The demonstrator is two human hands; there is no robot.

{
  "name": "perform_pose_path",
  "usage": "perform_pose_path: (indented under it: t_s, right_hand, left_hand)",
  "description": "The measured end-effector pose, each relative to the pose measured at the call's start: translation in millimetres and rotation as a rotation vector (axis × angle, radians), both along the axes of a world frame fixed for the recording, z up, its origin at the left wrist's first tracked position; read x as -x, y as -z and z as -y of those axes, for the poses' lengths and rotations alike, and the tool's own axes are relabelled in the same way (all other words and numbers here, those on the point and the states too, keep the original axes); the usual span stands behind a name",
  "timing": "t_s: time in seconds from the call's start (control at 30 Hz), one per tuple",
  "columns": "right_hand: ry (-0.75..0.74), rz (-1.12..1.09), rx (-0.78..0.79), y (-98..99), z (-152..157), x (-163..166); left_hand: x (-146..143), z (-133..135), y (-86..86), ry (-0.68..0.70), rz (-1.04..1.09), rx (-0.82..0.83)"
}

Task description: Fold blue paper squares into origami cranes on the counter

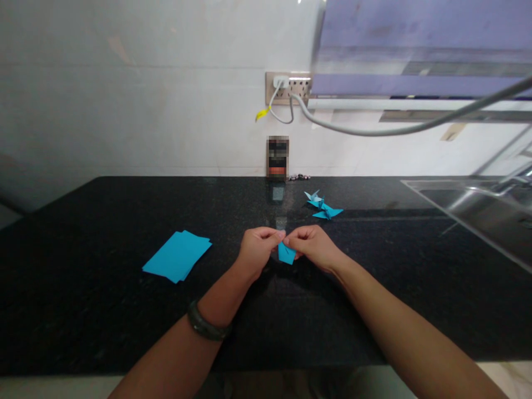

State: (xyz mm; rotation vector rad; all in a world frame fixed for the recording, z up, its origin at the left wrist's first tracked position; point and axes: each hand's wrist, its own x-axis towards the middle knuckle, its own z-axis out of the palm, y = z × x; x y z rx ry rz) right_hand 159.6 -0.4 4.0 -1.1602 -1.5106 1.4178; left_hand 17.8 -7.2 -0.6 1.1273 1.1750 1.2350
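Note:
A small folded piece of blue paper (286, 254) is held between both hands above the dark countertop. My left hand (258, 247) pinches its upper left part, thumb on top. From the other side, my right hand (312, 244) grips the upper right part with thumb and fingers closed. The fingers cover the top of the paper. To the left lies a stack of blue paper sheets (178, 256), slightly fanned. Beyond my right hand sit several folded blue paper cranes (327, 213), close together.
The black speckled countertop (124, 332) runs to a tiled wall. A phone (278, 158) leans there beside a beaded strand (300, 177). Above are a wall socket (288, 87) and a hanging grey cable (374, 132). A metal sink (477, 205) is at the right.

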Motion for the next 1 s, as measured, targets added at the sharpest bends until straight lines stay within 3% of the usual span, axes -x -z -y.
perform_pose_path:
  t_s: [0.13, 0.3, 0.5, 0.57, 0.83, 1.0]
  right_hand:
    - [0.032, -0.047, -0.035, -0.8, 1, 4]
    - [-0.032, -0.108, 0.025, -5.0, 1, 4]
    - [-0.176, -0.177, 0.116, -5.6, -1, -6]
    - [-0.148, -0.177, 0.132, -3.4, -2, -7]
    - [-0.031, 0.072, -0.138, 3.0, 0, 3]
    - [-0.125, -0.065, -0.049, 1.7, 1, 7]
  left_hand:
    - [0, 0, -0.8, -0.027, 0.083, 0.002]
    - [4, -3, -2.7, -0.08, 0.161, 0.013]
    - [6, -4, -1.6, -0.087, 0.11, -0.025]
    - [5, -4, -0.3, -0.089, 0.064, -0.053]
    - [-1, -2, 2.8, -0.132, -0.062, -0.135]
    - [3, -5, 0.8, -0.197, -0.022, -0.129]
